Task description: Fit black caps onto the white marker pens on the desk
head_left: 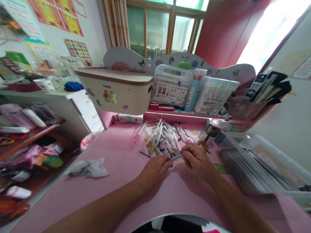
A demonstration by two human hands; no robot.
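Both hands are just in front of a loose pile of white pen barrels and thin dark refills (161,134) on the pink desk (116,191). A slim pale grey pen barrel (177,157) is stretched level between them. My left hand (155,168) pinches its left end between thumb and fingers. At the other end, the fingers of my right hand (195,160) close around it, hiding its tip. A few dark refills stick out from the left side of the pile.
A crumpled, stained tissue (87,168) lies on the left. Clear plastic bins (262,165) with dark contents stand at the right. Behind the pile, a shelf carries a cream storage box (119,92) and marker cases (171,85). A cup of pens (215,126) stands at the back right.
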